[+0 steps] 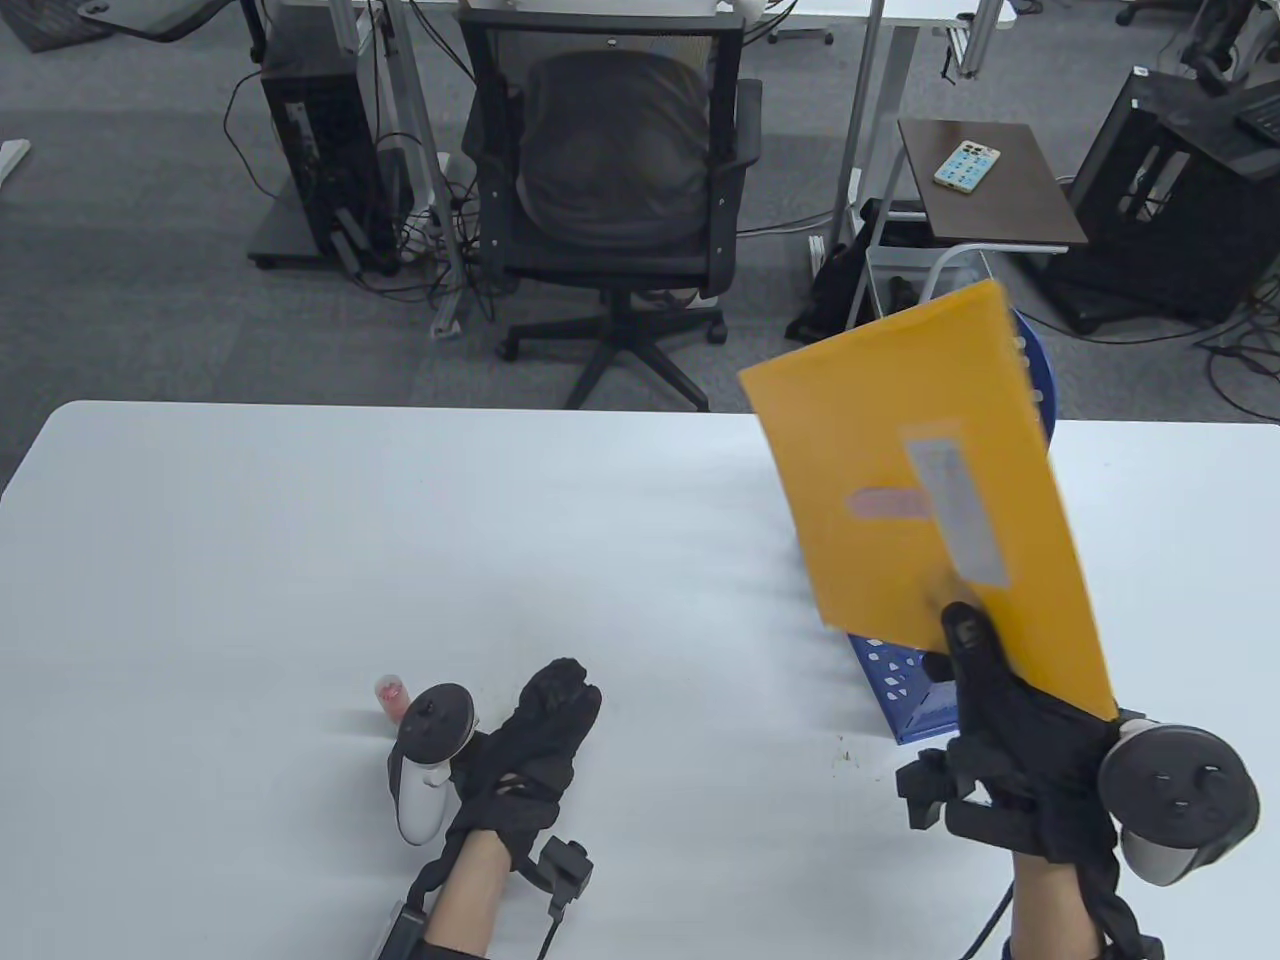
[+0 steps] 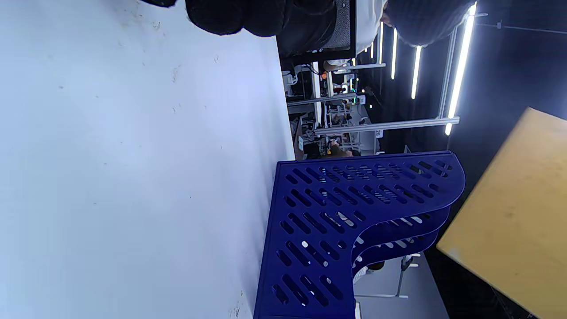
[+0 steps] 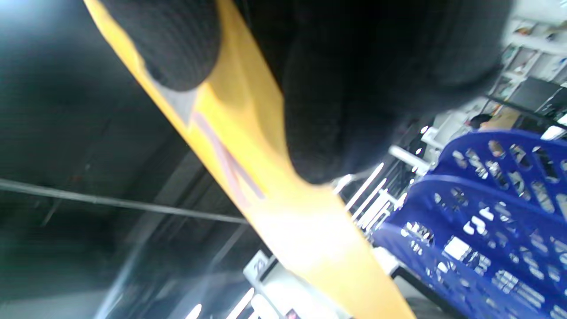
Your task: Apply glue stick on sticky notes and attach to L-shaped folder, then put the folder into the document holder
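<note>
My right hand pinches the lower edge of a yellow L-shaped folder and holds it up, tilted, over the table's right side. Two sticky notes are stuck on its face, a grey one and a pink one. The blue slotted document holder stands behind and under the folder, mostly hidden; the left wrist view shows its curved dividers and the folder above them. My left hand rests flat on the table with straight fingers. The glue stick stands just left of it.
The white table stretches left and ahead. Beyond its far edge stands a black office chair, and a small brown side table with a phone on it sits at the back right.
</note>
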`<state>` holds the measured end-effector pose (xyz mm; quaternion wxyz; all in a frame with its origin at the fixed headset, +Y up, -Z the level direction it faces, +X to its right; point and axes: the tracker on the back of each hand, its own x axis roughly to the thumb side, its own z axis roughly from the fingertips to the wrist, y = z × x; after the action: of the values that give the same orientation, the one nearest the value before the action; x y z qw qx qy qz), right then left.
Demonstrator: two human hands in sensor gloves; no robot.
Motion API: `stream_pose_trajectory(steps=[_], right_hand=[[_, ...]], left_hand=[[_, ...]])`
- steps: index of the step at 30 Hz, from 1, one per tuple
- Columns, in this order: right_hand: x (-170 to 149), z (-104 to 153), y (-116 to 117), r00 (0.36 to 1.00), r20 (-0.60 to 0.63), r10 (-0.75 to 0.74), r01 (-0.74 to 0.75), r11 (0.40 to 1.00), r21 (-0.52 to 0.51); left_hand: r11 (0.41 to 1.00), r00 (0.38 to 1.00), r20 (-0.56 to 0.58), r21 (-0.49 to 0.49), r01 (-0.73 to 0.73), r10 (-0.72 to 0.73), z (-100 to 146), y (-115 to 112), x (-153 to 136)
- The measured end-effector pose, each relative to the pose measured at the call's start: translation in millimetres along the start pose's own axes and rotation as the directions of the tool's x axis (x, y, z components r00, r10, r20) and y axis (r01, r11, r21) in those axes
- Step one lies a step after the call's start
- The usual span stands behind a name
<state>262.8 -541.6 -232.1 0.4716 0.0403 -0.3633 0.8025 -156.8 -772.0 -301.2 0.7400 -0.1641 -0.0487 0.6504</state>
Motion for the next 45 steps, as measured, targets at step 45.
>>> stream_pose_trajectory(steps=[45], right_hand=[[-135,-13,52,0.784,-0.359,0.506,-0.459,0.862,0.214]], left_hand=[[0.999,1.0,0.002,-0.03,0.02,-0.019,-2,0,2]])
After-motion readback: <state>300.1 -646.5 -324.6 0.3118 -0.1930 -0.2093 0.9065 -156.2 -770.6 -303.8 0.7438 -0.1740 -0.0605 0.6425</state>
